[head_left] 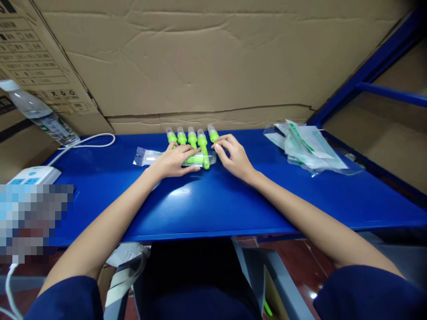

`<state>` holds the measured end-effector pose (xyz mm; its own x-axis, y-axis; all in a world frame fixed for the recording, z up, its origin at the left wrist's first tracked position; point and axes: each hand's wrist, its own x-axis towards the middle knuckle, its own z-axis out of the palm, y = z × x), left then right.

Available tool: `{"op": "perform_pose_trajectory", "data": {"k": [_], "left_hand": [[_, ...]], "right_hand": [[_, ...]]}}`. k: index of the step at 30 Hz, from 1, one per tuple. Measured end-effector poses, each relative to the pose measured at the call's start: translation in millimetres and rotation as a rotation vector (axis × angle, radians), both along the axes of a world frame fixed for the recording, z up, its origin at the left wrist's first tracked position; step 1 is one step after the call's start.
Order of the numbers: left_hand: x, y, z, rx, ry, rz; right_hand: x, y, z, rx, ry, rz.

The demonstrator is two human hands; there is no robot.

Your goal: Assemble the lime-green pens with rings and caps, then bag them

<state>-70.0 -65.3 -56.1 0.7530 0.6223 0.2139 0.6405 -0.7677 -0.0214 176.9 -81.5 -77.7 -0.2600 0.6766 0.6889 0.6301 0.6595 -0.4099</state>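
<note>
Several bright green sticks with clear caps (202, 141) lie side by side in a row, caps toward the cardboard wall. Across their lower ends is a clear plastic sleeve (147, 156) with a crimped end on the left. My left hand (175, 161) rests over the sleeve and sticks, fingers spread and stretched out. Slightly apart at the right end of the row is another green stick (213, 134). My right hand (235, 158) has its thumb and fingertips closed at this stick's lower part, which they mostly hide.
A blue tabletop (213, 209) carries everything. Flat clear and white plastic packets (312, 144) are piled at the right. On the left are a water bottle (43, 115), a white power strip (36, 175) and its cable (96, 144). A cardboard wall (200, 58) stands behind.
</note>
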Motion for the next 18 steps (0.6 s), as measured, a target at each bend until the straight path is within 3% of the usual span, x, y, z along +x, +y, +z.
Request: {"op": "perform_pose_trajectory", "data": {"k": [6,11,18], "left_hand": [[0.4,1.5,-2.2,-0.022,-0.010,0.015],[-0.8,4.4,-4.4,-0.020,-0.039,0.002],[1.5,2.6,-1.7,-0.005,-0.072,0.010]], "right_hand": [[8.3,6.1,3.1,-0.212,-0.080,-0.053],[6.0,1.4,7.2,-0.254,-0.219,-0.059],[8.9,-6.4,17.5,-0.447,-0.368,0.079]]}}
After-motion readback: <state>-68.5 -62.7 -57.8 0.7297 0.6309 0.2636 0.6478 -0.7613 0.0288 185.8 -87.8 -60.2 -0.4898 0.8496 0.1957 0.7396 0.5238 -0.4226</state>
